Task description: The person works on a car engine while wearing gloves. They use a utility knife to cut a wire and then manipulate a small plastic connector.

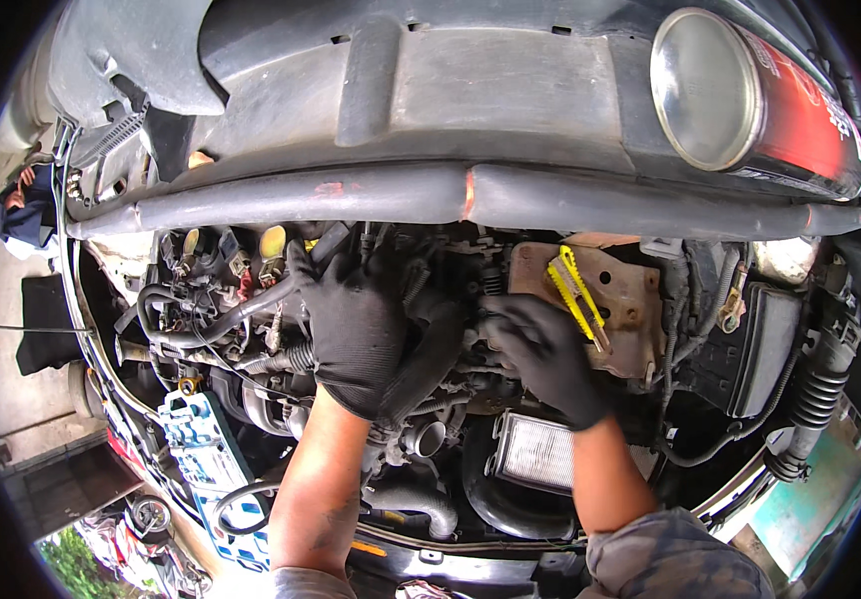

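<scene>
Gloved left hand (356, 334), right hand (544, 354) over engine (425, 437)

This looks like a vehicle repair workshop — a grimy metal engine with black hoses (429, 439) beneath the black-gloved left hand (359, 324), plus a slim yellow plastic utility knife (574, 288) and red-and-black cylindrical metal can (798, 105) beyond the black-gloved right hand (548, 357).

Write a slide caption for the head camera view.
Gloved in black, the left hand and right hand reach among engine parts, a yellow utility knife on a brown plate nearby.
</scene>
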Demonstrator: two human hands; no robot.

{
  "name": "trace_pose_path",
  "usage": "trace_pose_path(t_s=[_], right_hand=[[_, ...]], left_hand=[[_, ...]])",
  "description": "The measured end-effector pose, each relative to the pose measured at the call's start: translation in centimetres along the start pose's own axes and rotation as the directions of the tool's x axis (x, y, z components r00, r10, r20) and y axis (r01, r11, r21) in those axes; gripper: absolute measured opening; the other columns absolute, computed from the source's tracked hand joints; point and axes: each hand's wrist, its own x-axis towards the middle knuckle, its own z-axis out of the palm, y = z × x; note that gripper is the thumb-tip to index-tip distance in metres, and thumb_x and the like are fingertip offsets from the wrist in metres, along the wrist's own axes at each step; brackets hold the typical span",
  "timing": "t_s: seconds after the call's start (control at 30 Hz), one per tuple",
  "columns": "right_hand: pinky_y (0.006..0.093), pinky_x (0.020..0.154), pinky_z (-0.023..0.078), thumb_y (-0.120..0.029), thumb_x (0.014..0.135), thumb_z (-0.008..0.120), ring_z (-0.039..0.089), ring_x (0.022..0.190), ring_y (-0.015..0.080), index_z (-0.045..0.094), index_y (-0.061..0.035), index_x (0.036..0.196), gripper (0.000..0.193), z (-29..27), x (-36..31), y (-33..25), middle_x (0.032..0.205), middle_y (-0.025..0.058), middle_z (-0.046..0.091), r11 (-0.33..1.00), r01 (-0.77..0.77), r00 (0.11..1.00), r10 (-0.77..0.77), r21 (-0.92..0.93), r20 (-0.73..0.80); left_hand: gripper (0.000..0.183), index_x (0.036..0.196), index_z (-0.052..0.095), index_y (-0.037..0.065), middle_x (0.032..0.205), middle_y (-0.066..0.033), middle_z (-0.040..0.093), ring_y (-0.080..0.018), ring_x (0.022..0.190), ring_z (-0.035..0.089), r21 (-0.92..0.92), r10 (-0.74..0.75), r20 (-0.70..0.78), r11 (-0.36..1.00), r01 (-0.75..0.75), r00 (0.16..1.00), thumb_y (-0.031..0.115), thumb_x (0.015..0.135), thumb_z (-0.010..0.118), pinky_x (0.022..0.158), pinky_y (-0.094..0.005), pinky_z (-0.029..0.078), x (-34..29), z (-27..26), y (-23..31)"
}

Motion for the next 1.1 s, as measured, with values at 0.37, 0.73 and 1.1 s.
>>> trace_pose_path(t_s=[0.37,0.73,1.1], right_hand=[[0.0445,0.101,0.057,-0.026,0.105,0.066,0.065,0.124,0.0217,0.061,-0.0081,0.140,0.039,8.7,11.0,1.2,0.136,0.0049,0.066,0.665,-0.344,0.939,0.249,0.663,0.237],[0.0376,0.100,0.051,-0.024,0.096,0.074,0.068,0.104,0.0181,0.069,-0.0128,0.111,0.019,9.7,12.3,10.8,0.107,0.0023,0.072,0.234,-0.093,0.993,-0.053,0.968,0.108],[0.0352,0.107,0.050,-0.024,0.092,0.072,0.065,0.120,0.0206,0.068,-0.0111,0.121,0.032,9.4,11.4,11.5,0.119,0.0031,0.070,0.317,-0.144,0.987,-0.022,0.937,0.159]], left_hand=[[0.032,0.119,0.076,0.018,0.113,-0.0086,0.073,-0.0304,0.114,0.067,0.094,0.024,-0.055,0.995,-0.019,0.998,0.019,0.087,0.075,0.111,-0.0693,0.036,0.1,0.2,0.0],[0.034,0.122,0.074,0.017,0.136,-0.0148,0.060,-0.0408,0.131,0.053,0.095,-0.141,-0.104,0.984,0.151,0.984,0.032,0.091,0.070,0.117,-0.0712,0.030,0.7,-0.4,0.9],[0.031,0.116,0.078,0.020,0.127,-0.0077,0.066,-0.0363,0.136,0.048,0.055,-0.012,0.088,0.998,0.008,0.996,0.029,0.088,0.068,0.113,-0.0742,0.030,0.6,-0.4,0.2]])
